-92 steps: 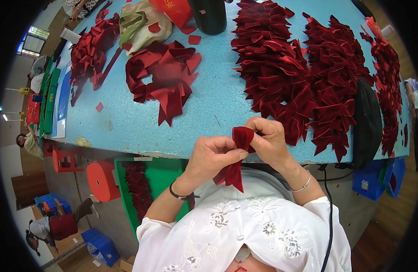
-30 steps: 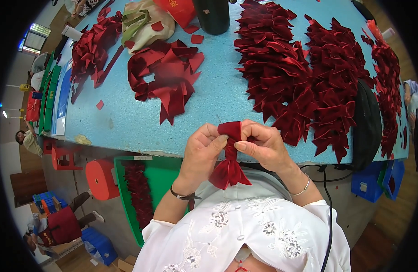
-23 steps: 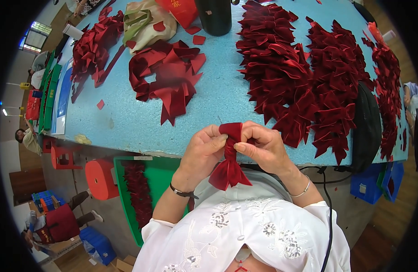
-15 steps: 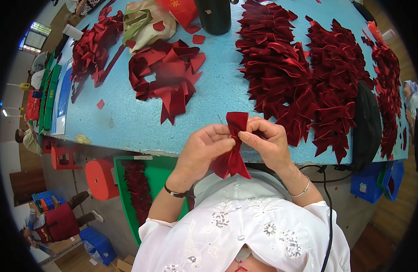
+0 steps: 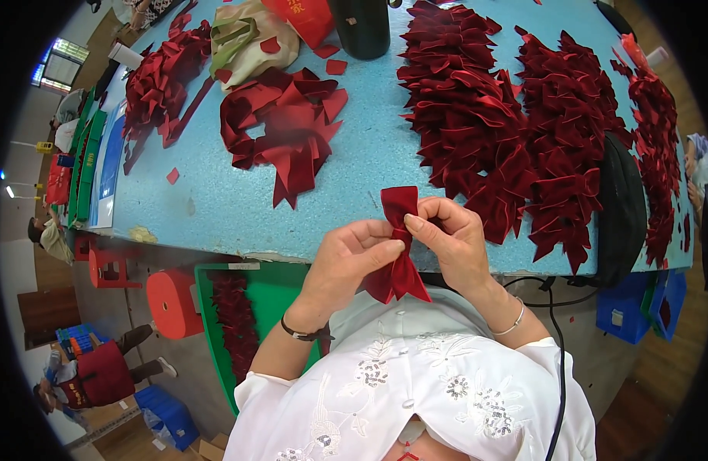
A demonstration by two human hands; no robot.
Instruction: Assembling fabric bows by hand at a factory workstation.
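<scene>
In the frame's centre, my left hand point(image 5: 346, 261) and right hand point(image 5: 455, 240) partly cover the bow point(image 5: 402, 270), its far side hidden; the top edge cuts off the dark bottle point(image 5: 360, 29) and the red bag point(image 5: 303, 21), and at far right a person point(image 5: 703, 167) is only partly visible, blurred

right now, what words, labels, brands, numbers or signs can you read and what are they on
Wording isn't copied out here, only where it stands:
Red bag: gold characters, cut by the picture's edge
Green crate, far left: yellowish characters, small and blurred
Green bin: pale label, too small
Blue bin: white label, too small
Held bow: none visible
</scene>
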